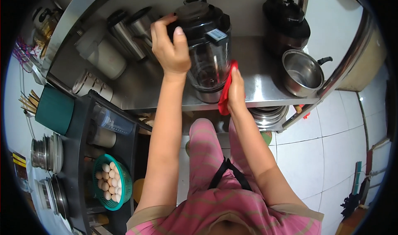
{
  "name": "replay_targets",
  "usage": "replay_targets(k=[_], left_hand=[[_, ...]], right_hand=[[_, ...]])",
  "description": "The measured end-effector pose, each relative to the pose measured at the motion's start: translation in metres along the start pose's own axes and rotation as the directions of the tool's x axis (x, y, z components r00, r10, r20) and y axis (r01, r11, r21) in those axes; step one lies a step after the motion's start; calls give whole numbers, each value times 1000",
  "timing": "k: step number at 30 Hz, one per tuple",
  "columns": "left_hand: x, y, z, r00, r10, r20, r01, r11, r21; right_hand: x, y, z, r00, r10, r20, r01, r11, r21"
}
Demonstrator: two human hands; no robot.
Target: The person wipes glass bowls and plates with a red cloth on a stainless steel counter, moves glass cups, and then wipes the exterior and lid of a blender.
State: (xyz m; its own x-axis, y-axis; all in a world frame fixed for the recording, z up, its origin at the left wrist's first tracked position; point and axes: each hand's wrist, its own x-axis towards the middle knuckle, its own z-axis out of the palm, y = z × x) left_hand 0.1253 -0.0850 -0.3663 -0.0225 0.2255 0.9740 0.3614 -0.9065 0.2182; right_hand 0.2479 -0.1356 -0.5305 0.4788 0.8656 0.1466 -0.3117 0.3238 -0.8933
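A blender (206,54) with a clear jar and a black lid stands on the steel shelf in front of me. My left hand (170,46) grips the jar's upper left side near the lid, thumb towards me; its fingertips are partly hidden behind the dark part there. Against the jar's lower right side, my right hand (237,90) presses a red cloth (226,93), which lies between the palm and the blender. Through the jar wall I see no contents above the dark bottom.
A steel saucepan (303,73) and a black appliance (286,26) stand to the right. Steel flasks (130,36) and a lidded container (104,54) are at left. A green basket of eggs (124,185) sits in the dark rack (74,141). Stacked steel dishes (269,115) lie below the shelf.
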Motion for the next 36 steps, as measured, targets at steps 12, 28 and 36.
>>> replay_targets(k=[12,28,36], left_hand=[[-8,45,20,994,102,-30,-77,883,463],[-78,-103,54,561,-498,661,817,210,-536],[-105,-105,32,592,-733,335,762,375,-528]], right_hand=[[-38,25,8,681,-702,207,589,358,-724],[-35,4,-26,930,-300,213,331,430,-840],[-11,6,-37,919,-330,218,352,430,-831]])
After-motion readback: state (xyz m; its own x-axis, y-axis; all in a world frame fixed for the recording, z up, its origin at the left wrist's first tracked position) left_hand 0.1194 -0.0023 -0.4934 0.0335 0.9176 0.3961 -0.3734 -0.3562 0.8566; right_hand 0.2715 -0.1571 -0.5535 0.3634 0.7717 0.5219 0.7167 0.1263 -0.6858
